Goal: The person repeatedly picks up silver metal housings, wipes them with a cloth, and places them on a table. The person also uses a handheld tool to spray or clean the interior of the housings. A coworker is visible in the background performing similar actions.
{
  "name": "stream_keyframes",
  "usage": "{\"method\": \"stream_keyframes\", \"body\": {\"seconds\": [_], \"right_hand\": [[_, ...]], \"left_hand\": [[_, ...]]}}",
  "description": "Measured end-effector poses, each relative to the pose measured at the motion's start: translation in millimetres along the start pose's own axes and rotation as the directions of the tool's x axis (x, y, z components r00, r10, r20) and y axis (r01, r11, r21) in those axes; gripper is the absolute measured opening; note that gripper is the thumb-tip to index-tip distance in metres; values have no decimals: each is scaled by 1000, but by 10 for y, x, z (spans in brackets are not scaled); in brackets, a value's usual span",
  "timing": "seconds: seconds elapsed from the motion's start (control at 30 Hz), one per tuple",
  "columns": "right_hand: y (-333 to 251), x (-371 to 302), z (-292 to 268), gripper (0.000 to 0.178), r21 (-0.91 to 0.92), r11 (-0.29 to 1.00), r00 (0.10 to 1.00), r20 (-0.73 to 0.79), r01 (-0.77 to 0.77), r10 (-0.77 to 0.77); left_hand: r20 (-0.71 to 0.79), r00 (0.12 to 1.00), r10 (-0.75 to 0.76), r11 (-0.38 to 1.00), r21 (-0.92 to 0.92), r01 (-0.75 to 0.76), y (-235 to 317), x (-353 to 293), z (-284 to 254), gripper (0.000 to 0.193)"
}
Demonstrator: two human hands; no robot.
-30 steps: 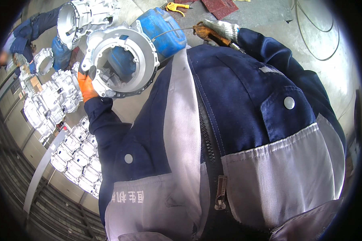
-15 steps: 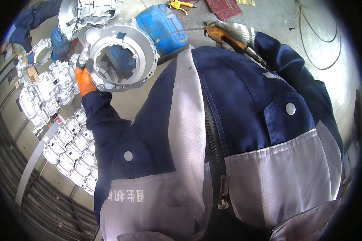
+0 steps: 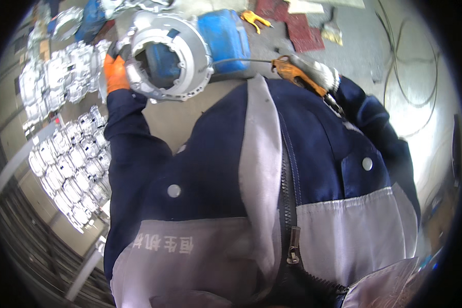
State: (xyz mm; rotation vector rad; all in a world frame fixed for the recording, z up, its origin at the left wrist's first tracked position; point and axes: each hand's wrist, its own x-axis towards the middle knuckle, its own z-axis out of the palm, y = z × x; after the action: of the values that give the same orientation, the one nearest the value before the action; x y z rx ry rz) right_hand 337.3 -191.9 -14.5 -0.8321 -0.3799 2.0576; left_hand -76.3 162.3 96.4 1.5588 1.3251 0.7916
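A large round cast-metal housing (image 3: 200, 57) with a wide central opening is tilted up at the upper left. My left hand (image 3: 116, 73), in an orange glove with dark fingertips, closes on its left edge. Toward the right, my right hand (image 3: 317, 72) wears a whitish glove and is wrapped round an orange air blow gun (image 3: 299, 78). The gun's long thin nozzle (image 3: 244, 60) points left, its end close to the housing's right wall. A blue plastic jerrycan (image 3: 226, 38) stands behind the nozzle; more blue shows through the opening.
On the grey surface lie a yellow-orange blow gun (image 3: 255, 20), dark red sheets (image 3: 303, 33) and a paintbrush (image 3: 332, 32). A thin hose (image 3: 395, 77) loops at right. Rows of metal castings (image 3: 72, 164) fill the left. Another casting (image 3: 66, 23) is at the far left.
My view has shifted, bringing the paintbrush into sight. The housing and my left hand appear slightly higher and further right; the nozzle still points at the housing. Both hands keep their grip.
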Motion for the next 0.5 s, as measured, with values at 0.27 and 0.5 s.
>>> {"method": "stream_keyframes", "body": {"seconds": [0.27, 0.5], "right_hand": [[-665, 134, 614, 51, 170, 963, 970, -158, 210, -184], [-366, -94, 464, 46, 64, 998, 975, -223, 6, 8]], "left_hand": [[-56, 997, -56, 984, 163, 65, -495, 8, -309, 38], [-330, 938, -103, 908, -417, -47, -144, -428, 44, 62]]}}
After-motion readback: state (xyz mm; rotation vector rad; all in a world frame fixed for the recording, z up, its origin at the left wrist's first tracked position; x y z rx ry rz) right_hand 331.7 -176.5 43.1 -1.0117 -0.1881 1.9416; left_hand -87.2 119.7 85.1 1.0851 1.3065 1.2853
